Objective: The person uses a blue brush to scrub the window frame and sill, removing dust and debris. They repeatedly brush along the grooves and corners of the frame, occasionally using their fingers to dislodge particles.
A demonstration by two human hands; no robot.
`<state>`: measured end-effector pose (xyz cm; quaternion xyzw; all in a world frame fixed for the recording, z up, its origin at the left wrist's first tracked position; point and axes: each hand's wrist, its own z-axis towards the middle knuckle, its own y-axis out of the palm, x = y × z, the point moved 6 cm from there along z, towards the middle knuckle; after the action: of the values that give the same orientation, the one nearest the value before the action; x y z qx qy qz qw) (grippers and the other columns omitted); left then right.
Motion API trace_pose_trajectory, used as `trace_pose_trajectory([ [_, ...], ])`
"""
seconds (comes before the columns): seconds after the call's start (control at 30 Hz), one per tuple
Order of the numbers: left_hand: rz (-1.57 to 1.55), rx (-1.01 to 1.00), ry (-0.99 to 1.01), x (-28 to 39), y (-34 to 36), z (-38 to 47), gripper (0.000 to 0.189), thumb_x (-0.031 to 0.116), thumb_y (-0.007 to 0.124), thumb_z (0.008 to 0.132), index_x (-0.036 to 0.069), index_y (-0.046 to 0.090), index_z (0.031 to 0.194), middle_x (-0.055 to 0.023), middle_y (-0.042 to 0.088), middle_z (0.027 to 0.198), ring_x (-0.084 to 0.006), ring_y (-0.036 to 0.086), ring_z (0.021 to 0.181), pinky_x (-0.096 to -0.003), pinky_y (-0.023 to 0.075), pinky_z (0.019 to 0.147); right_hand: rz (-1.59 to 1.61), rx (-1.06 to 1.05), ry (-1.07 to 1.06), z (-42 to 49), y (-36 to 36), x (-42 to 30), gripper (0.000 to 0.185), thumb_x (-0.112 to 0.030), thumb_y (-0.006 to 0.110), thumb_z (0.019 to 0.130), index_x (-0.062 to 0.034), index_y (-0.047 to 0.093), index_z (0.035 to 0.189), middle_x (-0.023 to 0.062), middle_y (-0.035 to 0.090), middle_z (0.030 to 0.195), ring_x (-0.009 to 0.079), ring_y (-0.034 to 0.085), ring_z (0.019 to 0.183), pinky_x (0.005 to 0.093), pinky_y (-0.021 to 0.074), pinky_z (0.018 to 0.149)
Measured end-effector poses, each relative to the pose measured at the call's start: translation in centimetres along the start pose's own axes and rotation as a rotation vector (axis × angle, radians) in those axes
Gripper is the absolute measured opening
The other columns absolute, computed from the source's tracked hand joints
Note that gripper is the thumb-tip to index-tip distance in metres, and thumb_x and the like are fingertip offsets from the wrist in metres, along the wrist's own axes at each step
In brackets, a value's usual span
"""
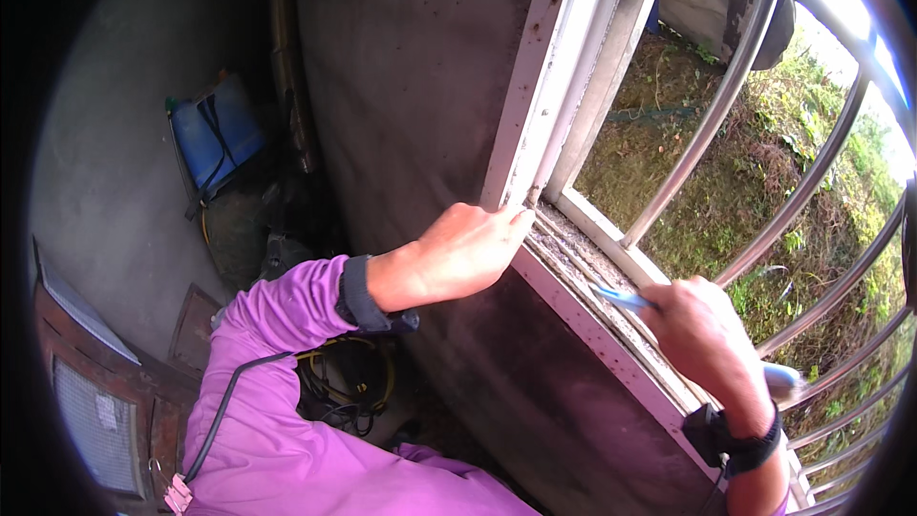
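At the inner corner of the window frame [534, 122], my left hand [458, 251] has its fingers bent against the sill end; whether they pinch anything is hidden. My right hand [691, 330] is closed around a blue-handled tool [623, 299], whose narrow blue end lies over the window's sliding track [573, 258]. A thicker pale-blue part with a blurred end sticks out behind that hand, beside the bars. Dirt and grit cover the track grooves. A dark strap with a small device sits on my right wrist.
Curved metal bars [802, 244] stand outside the window, before a grassy bank. A blue container [218, 132] with black straps is by the left wall. Coiled cables [351, 387] lie low beneath my left arm. A brown wooden piece with mesh panels [97, 423] is at lower left.
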<state>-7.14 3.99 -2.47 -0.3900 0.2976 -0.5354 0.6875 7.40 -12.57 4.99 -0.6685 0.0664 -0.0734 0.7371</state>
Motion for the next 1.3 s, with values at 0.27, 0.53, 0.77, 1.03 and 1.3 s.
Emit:
trace_pose_trajectory([
  [0.27, 0.033, 0.083, -0.072, 0.4, 1.2, 1.8, 0.023, 0.001, 0.055, 0.082, 0.004, 0.064, 0.102, -0.0169, 0.069, 0.081, -0.0366, 0.070, 0.073, -0.0469, 0.0570, 0.061, 0.048, 0.165, -0.107, 6.4, 4.8, -3.8, 0.020, -0.012, 0.054, 0.091, 0.0005, 0.066, 0.081, 0.0240, 0.066, 0.074, 0.0426, 0.069, 0.074, 0.0498, 0.0562, 0.070],
  [0.53, 0.001, 0.438, -0.188, 1.1, -4.3, -1.5, 0.032, -0.004, 0.052, 0.080, 0.010, 0.074, 0.099, -0.0117, 0.073, 0.094, -0.0319, 0.071, 0.084, -0.0404, 0.0592, 0.073, 0.132, 0.372, -0.301, 5.4, 1.2, -5.8, 0.016, -0.006, 0.057, 0.085, 0.0017, 0.071, 0.083, 0.0251, 0.068, 0.075, 0.0393, 0.072, 0.072, 0.0488, 0.0581, 0.067],
  [0.77, 0.084, 0.342, -0.165, 0.7, -7.8, -5.9, 0.031, -0.007, 0.053, 0.081, 0.007, 0.070, 0.103, -0.0073, 0.071, 0.106, -0.0303, 0.072, 0.084, -0.0381, 0.0608, 0.072, -0.166, 0.089, -0.181, 4.0, -2.2, -1.8, 0.017, -0.011, 0.061, 0.093, -0.0028, 0.074, 0.085, 0.0176, 0.068, 0.071, 0.0292, 0.071, 0.067, 0.0417, 0.0581, 0.068],
  [1.03, 0.135, -0.028, -0.150, 1.3, -1.0, 0.7, 0.039, -0.001, 0.054, 0.085, 0.005, 0.063, 0.123, -0.0144, 0.068, 0.121, -0.0349, 0.071, 0.084, -0.0427, 0.0588, 0.068, 0.160, 0.047, -0.221, 7.3, 3.0, -1.1, 0.020, -0.010, 0.057, 0.086, 0.0049, 0.069, 0.078, 0.0272, 0.068, 0.078, 0.0412, 0.071, 0.078, 0.0486, 0.0572, 0.075],
  [1.3, -0.035, 0.393, -0.057, 2.2, -4.3, 0.3, 0.028, -0.005, 0.056, 0.080, 0.007, 0.071, 0.100, -0.0114, 0.072, 0.090, -0.0327, 0.070, 0.074, -0.0402, 0.0580, 0.063, 0.140, 0.170, -0.265, 7.4, 1.5, -3.6, 0.016, -0.016, 0.065, 0.092, -0.0030, 0.073, 0.096, 0.0212, 0.068, 0.077, 0.0384, 0.069, 0.077, 0.0464, 0.0550, 0.074],
])
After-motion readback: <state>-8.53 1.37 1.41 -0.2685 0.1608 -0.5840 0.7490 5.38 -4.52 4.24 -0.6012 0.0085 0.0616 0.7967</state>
